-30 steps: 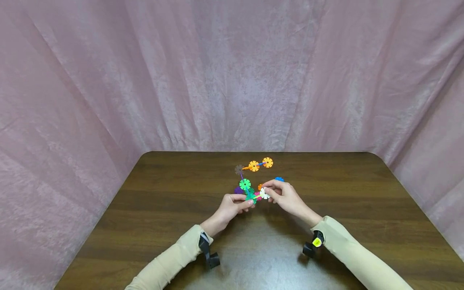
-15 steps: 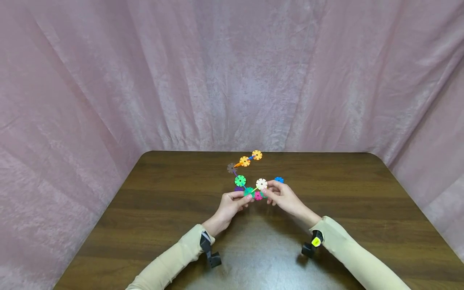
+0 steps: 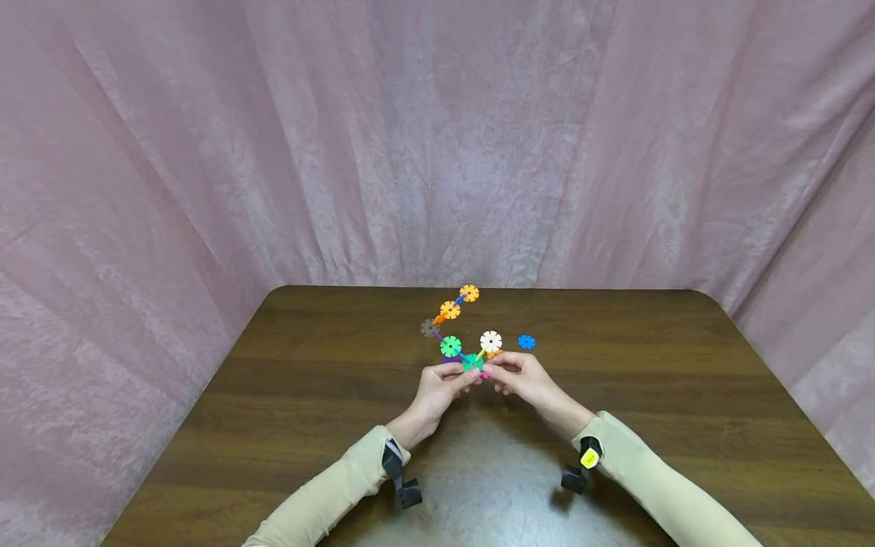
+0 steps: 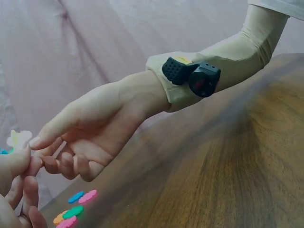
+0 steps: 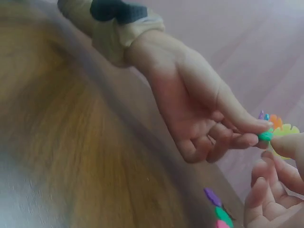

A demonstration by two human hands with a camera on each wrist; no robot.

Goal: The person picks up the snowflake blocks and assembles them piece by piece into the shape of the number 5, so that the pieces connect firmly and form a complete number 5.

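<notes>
Hands (image 3: pixel 432 391) on multicoloured notched-disc chain (image 3: pixel 450 346)

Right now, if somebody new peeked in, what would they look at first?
Probably the crooked, colourful chain of notched plastic discs in the middle, where the left hand and right hand meet at its teal-green disc. Then perhaps the white notched plastic disc at the chain's end, or the pale pink velvety curtain behind everything.

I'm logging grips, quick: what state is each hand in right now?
Left hand: holding the teal disc, pinched at its edge.
Right hand: seemingly pinching the same disc.
</notes>
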